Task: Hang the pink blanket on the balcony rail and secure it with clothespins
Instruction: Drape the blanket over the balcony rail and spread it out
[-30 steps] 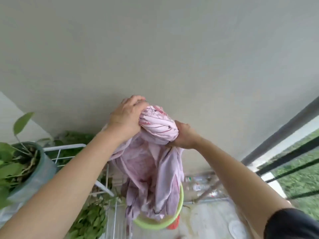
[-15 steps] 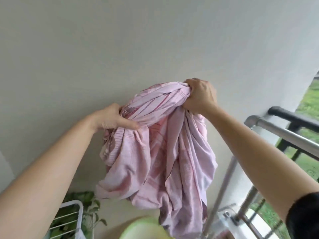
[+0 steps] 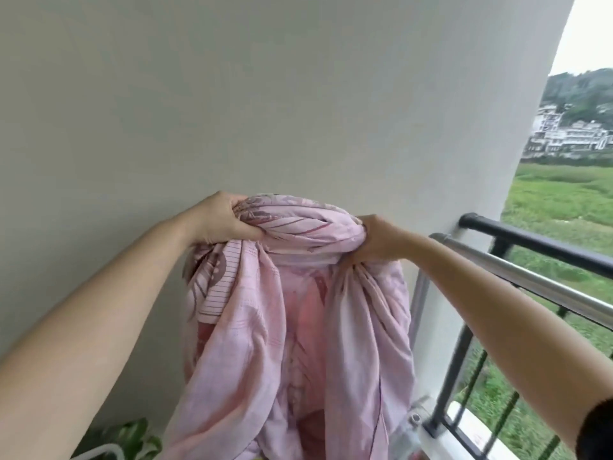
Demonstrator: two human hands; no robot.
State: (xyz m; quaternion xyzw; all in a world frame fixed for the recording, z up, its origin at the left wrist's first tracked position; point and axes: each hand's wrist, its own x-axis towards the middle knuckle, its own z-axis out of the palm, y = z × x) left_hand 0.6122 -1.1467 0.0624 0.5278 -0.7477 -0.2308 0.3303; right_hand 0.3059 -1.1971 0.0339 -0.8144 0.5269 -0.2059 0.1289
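Observation:
A bunched pink blanket (image 3: 298, 327) with a striped and leaf print hangs in front of the pale wall. My left hand (image 3: 222, 220) grips its top left fold. My right hand (image 3: 378, 240) clutches the top right fold, close to the rails. A silver rail (image 3: 537, 280) runs from the wall corner to the right, and a black balcony rail (image 3: 544, 244) lies just beyond it. The blanket touches neither rail as far as I can see. No clothespins are in view.
A pale wall (image 3: 265, 94) fills the view ahead. Green plant leaves (image 3: 132, 436) and a white rack edge (image 3: 99, 451) show at the bottom left. Black balusters (image 3: 454, 376) stand below the rails, with grass and distant buildings beyond.
The blanket came up out of the green basin below. Both hands lifted it and shifted their grips to the top fold. The view swung up and right toward the rails.

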